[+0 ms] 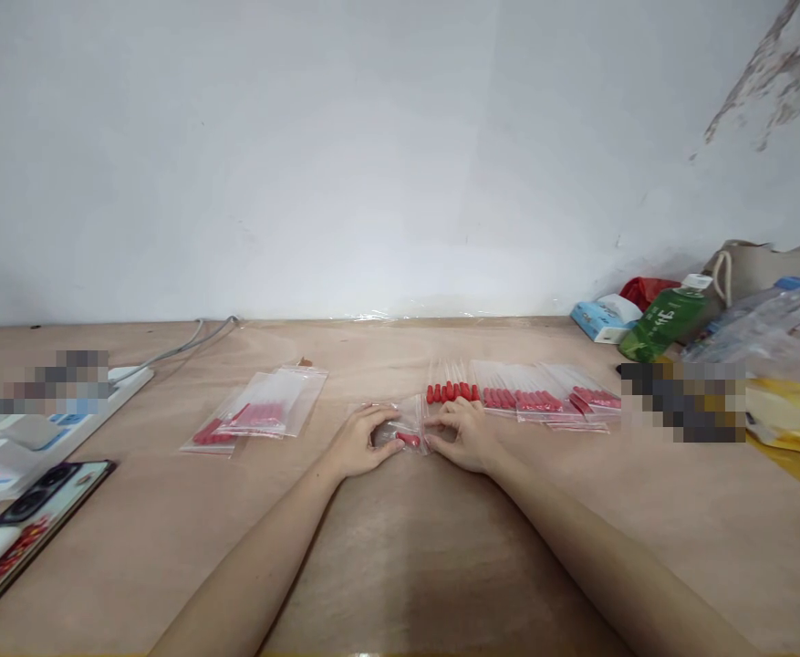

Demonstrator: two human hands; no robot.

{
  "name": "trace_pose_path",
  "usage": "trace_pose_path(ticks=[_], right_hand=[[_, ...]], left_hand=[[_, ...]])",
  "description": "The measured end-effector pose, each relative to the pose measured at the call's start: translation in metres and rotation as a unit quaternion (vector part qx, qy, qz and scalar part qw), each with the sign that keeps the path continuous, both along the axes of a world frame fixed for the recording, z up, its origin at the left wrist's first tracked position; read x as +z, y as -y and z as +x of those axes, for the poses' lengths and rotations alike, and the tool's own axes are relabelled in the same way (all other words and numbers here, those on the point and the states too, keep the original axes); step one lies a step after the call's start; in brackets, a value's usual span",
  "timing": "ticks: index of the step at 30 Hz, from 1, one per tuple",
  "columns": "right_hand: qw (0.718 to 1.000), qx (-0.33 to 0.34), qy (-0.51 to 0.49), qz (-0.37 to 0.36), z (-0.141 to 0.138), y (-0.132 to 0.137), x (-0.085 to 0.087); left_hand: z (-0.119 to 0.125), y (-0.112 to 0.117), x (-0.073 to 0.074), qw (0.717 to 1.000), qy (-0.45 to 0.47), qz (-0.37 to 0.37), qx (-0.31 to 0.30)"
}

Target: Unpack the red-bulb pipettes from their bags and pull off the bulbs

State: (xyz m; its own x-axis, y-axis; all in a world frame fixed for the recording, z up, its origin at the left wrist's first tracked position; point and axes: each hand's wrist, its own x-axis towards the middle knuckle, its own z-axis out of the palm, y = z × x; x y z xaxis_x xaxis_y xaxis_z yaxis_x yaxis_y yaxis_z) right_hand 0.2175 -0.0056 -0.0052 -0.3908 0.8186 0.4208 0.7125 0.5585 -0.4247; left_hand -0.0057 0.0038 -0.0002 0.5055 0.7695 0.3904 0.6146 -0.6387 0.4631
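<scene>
A small clear plastic bag (410, 418) lies flat on the table with a red rubber bulb (408, 440) inside, like those of the droppers nearby. My left hand (365, 443) curves over the bag's left side, thumb and fingers pressing on it. At the bag's right edge, my right hand (466, 436) has its thumb and fingertips on the plastic. Just behind the right hand stand out loose red-bulbed droppers (451, 392) with clear stems, lying in a row. Filled bags of droppers (536, 401) lie to their right.
More bags with red bulbs (255, 415) are stacked to the left. A power strip (109, 401) and a phone (50, 502) lie far left. At the right are a tissue pack (601, 321), a green bottle (666, 321) and plastic bags (789, 338). The wall closes off the table's back.
</scene>
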Motion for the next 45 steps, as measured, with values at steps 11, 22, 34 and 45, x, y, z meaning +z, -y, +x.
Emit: trace_pose_path(ticks=[11,22,34,45], right_hand=[[0.995,0.052,0.072,-0.039,-0.008,0.000,0.009],[0.997,0.047,0.042,-0.036,-0.017,-0.005,0.004],[0.944,-0.043,-0.324,-0.045,0.042,-0.034,0.017],[0.939,-0.296,-0.151,0.090,0.055,-0.042,-0.005]], left_hand=[[0.001,-0.002,0.000,1.000,-0.009,0.001,-0.015],[0.000,-0.002,0.000,0.999,-0.026,-0.007,-0.018],[-0.003,-0.001,0.001,0.996,-0.088,0.021,0.007],[0.014,0.017,0.006,0.976,-0.205,0.068,-0.008]])
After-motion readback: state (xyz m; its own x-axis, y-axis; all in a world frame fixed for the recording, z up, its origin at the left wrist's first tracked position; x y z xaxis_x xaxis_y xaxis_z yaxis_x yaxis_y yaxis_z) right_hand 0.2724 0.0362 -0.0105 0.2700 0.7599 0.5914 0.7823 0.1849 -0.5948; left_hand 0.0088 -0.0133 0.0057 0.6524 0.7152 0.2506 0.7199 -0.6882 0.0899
